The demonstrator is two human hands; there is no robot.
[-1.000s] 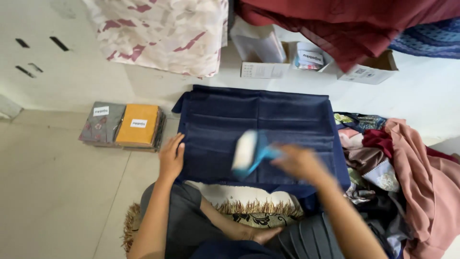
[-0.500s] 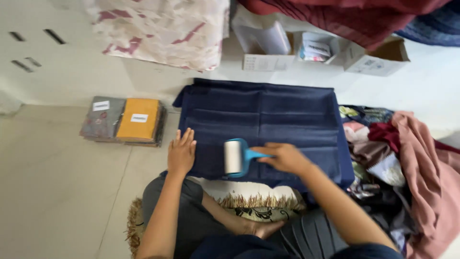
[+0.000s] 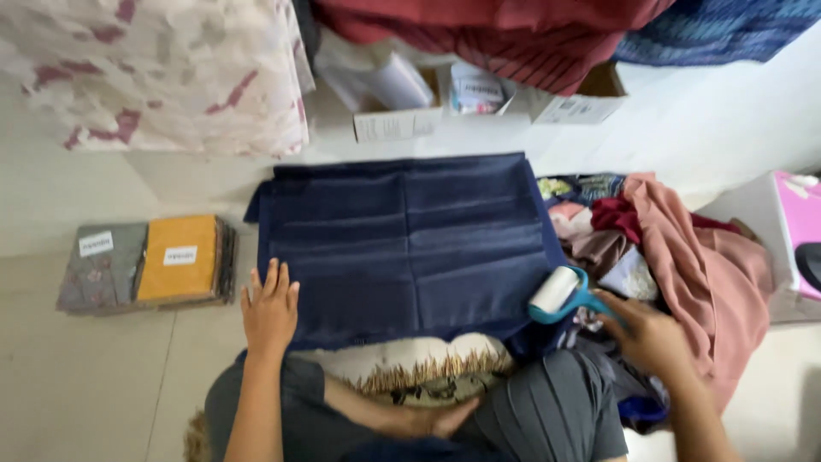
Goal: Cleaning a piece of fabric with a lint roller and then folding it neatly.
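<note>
Looking down from the head camera, I see a folded navy cloth [image 3: 402,244] spread flat on a pale floor, and I place everything else from it. My left hand [image 3: 270,310] lies open, palm down and fingers spread, on the cloth's near left corner, pinning it. My right hand [image 3: 652,335] sits just off the cloth's near right corner, closed around the blue handle of a lint roller [image 3: 560,295]. The roller's white drum tilts at the cloth's right edge; I cannot tell whether it touches the fabric or hangs just clear of it.

To the right of the cloth is a loose heap of garments [image 3: 684,257] in pink, maroon and patterned fabric. To its left, well apart, lie two flat packed cloths [image 3: 145,263], one grey and one mustard, each with a small white label. Beyond its far edge stand open cardboard boxes [image 3: 398,120], with hanging fabrics above them. On the near side, my crossed legs and a fringed mat [image 3: 419,372] meet the cloth's edge.

To roll lint well, I judge the flat left hand should keep the cloth taut while the drum runs in straight, overlapping passes away from that hand, so the fabric does not bunch or lift.
</note>
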